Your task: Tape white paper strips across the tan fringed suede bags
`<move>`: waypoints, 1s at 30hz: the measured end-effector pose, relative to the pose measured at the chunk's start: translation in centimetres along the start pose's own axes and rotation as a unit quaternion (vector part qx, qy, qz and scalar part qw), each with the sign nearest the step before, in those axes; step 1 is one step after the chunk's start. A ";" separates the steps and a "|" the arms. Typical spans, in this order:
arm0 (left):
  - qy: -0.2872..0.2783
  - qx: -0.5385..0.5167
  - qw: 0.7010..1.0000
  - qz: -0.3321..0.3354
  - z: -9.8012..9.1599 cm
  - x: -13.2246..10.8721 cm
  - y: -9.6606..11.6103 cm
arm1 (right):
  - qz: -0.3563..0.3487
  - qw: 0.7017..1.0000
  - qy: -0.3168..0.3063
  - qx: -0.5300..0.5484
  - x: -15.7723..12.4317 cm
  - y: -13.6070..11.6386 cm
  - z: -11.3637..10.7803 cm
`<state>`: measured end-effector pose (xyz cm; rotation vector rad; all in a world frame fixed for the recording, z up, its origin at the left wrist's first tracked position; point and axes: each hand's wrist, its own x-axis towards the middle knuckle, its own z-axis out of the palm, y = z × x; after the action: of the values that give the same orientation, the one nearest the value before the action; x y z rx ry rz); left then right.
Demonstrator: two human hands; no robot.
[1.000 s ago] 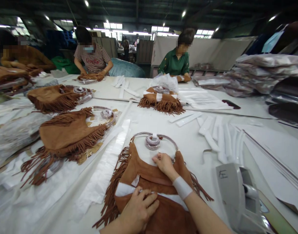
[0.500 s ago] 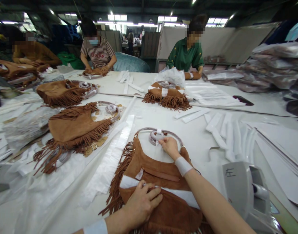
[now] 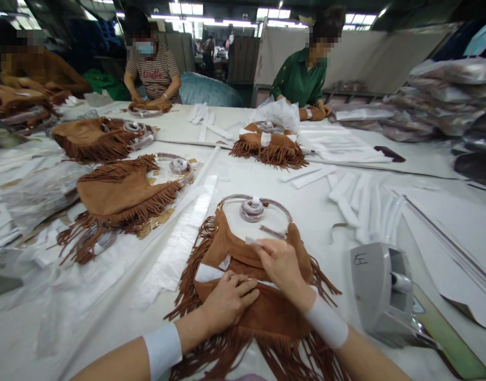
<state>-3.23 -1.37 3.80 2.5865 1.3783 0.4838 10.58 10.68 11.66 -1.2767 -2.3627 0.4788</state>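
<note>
A brown suede fringed handbag [image 3: 267,312] lies in front of me, with a white strip [image 3: 208,273] running across its middle. My left hand [image 3: 229,296] rests palm-down on it, fingers spread over the strip. Above the bag's opening my right hand [image 3: 280,264] pinches a small translucent piece of tape [image 3: 253,241] between thumb and fingers. Beyond it, the wrapped strap is wound into a coil [image 3: 251,210] inside the arch of the wrapped handle [image 3: 277,203]. A small clear-covered zipper pull [image 3: 225,262] shows near my left fingertips.
A grey tape dispenser [image 3: 372,296] stands at right, below several white strips [image 3: 358,196]. More fringed bags lie left [image 3: 124,196] and ahead [image 3: 267,145]. Bagged goods [image 3: 453,95] are piled at back right. Co-workers, one in a green shirt [image 3: 302,76], handle brown bags across the table.
My right hand has moved from the strap coil back toward me, over the bag, with the tape in its fingers. My left hand stays on the bag. The view has tilted down slightly.
</note>
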 end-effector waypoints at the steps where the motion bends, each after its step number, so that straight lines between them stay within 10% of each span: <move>1: 0.000 -0.003 1.000 0.001 -0.1 0.0 0.0 | -0.014 1.000 -0.006 0.008 -2.1 0.0 0.4; 7: 0.011 -0.018 1.000 -0.003 0.5 -0.4 0.0 | -0.156 0.986 0.038 0.041 -10.1 3.0 4.2; 15: 0.128 -0.005 0.990 -0.050 1.8 -1.4 -0.1 | -0.276 0.955 0.062 -0.085 -11.3 4.3 5.1; 20: 0.086 0.058 0.994 0.020 2.2 -1.8 0.0 | -0.312 0.940 0.096 -0.095 -11.8 4.4 5.1; 30: 0.071 0.078 0.993 0.047 2.5 -2.0 0.3 | -0.057 0.989 0.069 -0.121 -8.5 2.5 5.0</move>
<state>-3.14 -3.22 1.19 2.8016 1.3952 0.6072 14.07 4.28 4.53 -1.2232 -2.4126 0.0674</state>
